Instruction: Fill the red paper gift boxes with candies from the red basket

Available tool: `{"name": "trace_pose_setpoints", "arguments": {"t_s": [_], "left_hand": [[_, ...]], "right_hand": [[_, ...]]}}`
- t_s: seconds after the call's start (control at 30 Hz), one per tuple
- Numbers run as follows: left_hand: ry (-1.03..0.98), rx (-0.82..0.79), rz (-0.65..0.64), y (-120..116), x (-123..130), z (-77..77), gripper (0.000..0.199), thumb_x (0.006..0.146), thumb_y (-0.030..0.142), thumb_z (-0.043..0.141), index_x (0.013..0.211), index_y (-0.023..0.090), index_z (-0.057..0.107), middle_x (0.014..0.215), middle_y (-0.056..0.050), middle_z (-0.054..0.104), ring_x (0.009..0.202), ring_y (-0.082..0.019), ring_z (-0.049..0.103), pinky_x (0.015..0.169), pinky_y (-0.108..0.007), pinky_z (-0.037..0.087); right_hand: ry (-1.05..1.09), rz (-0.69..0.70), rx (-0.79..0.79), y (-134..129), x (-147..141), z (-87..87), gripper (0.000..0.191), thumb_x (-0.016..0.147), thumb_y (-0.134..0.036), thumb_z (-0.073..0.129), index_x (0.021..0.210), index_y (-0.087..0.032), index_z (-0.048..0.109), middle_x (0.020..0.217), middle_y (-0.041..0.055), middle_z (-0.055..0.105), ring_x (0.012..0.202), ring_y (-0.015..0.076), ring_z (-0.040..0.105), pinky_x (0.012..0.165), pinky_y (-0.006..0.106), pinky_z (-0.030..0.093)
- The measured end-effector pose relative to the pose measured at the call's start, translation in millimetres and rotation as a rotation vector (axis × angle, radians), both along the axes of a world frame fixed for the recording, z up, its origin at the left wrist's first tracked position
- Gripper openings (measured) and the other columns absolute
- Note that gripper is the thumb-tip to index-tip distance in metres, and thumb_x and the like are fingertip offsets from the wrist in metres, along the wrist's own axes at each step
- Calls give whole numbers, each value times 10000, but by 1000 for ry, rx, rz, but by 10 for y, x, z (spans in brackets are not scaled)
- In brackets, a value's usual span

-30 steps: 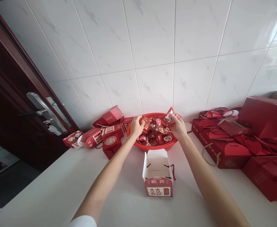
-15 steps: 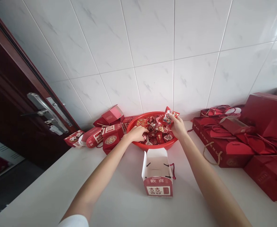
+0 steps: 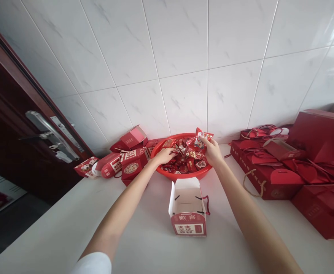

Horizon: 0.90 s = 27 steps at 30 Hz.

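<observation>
A red plastic basket [image 3: 181, 176] full of red-wrapped candies [image 3: 190, 164] stands against the tiled wall. My right hand [image 3: 213, 150] pinches a red candy packet [image 3: 201, 137] above the basket's right rim. Over the left part of the basket, my left hand [image 3: 164, 156] reaches in among the candies with its fingers curled; whatever lies at its fingertips is too small to make out. In front of the basket sits an open gift box [image 3: 188, 224], red outside and white inside, with a dark red cord on its right side. Its inside shows no candies.
Several red gift boxes [image 3: 134, 166] lie left of the basket. At the right, larger red boxes [image 3: 281, 186] and cord-tied pouches are piled up. A dark door with a metal handle [image 3: 53, 135] stands at the left, beside the white table [image 3: 78, 213].
My left hand has shifted slightly over the candies, its fingers now further into the pile. My right hand still holds the packet. The whole view has moved a little.
</observation>
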State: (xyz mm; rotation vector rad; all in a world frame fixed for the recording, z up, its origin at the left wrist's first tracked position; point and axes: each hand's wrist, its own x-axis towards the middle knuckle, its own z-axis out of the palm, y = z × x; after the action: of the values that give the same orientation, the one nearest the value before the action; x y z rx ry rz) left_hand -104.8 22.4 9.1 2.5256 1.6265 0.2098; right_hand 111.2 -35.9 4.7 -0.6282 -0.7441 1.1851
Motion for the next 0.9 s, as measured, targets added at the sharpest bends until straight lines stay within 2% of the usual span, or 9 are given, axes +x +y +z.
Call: {"name": "trace_pose_setpoints", "arguments": {"t_s": [0.13, 0.2, 0.33, 0.5, 0.6, 0.67, 0.73, 0.8, 0.9], "left_hand": [[-30, 95, 49, -23, -35, 33, 555, 876, 191, 595, 1429, 176, 556, 1430, -154, 600, 1345, -335, 536, 1069, -436, 469], [-21, 94, 17, -45, -42, 64, 517, 833, 157, 624, 1350, 175, 629, 1399, -149, 614, 1310, -330, 556, 1059, -424, 475], [46, -43, -152, -93, -18, 117, 357, 741, 137, 695, 1076, 226, 784, 1175, -56, 734, 1118, -247, 664, 997, -310, 502], [242, -250, -235, -128, 57, 127, 411, 640, 111, 713, 1012, 256, 814, 942, -7, 793, 824, -197, 716, 789, -247, 541], [307, -210, -211, -129, 139, 80, 398, 588, 110, 748, 946, 267, 822, 848, -28, 791, 913, -257, 709, 957, -343, 507], [331, -159, -195, -122, 195, 39, 341, 562, 78, 750, 839, 264, 819, 821, -55, 787, 1033, -308, 682, 1098, -437, 407], [335, -124, -188, -109, 227, 16, 263, 567, 58, 735, 735, 247, 804, 822, -84, 786, 1072, -332, 668, 1144, -483, 344], [322, -129, -199, -91, 221, 25, 205, 590, 68, 720, 677, 239, 792, 799, -84, 784, 1002, -315, 690, 1101, -454, 397], [283, -188, -234, -73, 158, 88, 192, 621, 112, 701, 689, 259, 804, 739, -27, 775, 817, -239, 707, 913, -327, 513]], "right_hand": [[-8, -9, -14, -8, -3, 6, 335, 602, -431, 884, 750, -201, 691, 786, 47, 763, 772, 242, 734, 708, 342, 605], [-4, -10, -19, -7, -2, 5, 345, 587, -435, 890, 745, -201, 692, 768, 39, 758, 756, 237, 728, 690, 335, 598], [-2, -3, -16, 10, 0, -8, 373, 563, -448, 898, 753, -198, 695, 781, 35, 759, 753, 225, 720, 706, 332, 593], [-32, -5, -17, 39, 9, -42, 400, 574, -471, 892, 783, -200, 684, 779, 36, 755, 763, 237, 723, 696, 345, 588], [-43, -3, -10, 43, 11, -50, 417, 567, -486, 892, 786, -199, 684, 761, 28, 749, 749, 230, 719, 695, 340, 585], [-47, 2, 3, 40, 10, -49, 418, 571, -491, 889, 792, -198, 688, 756, 26, 748, 742, 225, 717, 697, 334, 584], [-49, 4, 10, 35, 8, -47, 420, 573, -489, 887, 802, -197, 692, 760, 26, 749, 742, 220, 718, 700, 327, 583], [-54, 5, 8, 31, 6, -46, 420, 576, -486, 885, 807, -196, 689, 766, 26, 750, 752, 219, 721, 708, 323, 583], [-65, 19, 8, 28, 5, -47, 409, 601, -487, 870, 818, -195, 684, 774, 29, 751, 772, 220, 729, 719, 322, 582]]}}
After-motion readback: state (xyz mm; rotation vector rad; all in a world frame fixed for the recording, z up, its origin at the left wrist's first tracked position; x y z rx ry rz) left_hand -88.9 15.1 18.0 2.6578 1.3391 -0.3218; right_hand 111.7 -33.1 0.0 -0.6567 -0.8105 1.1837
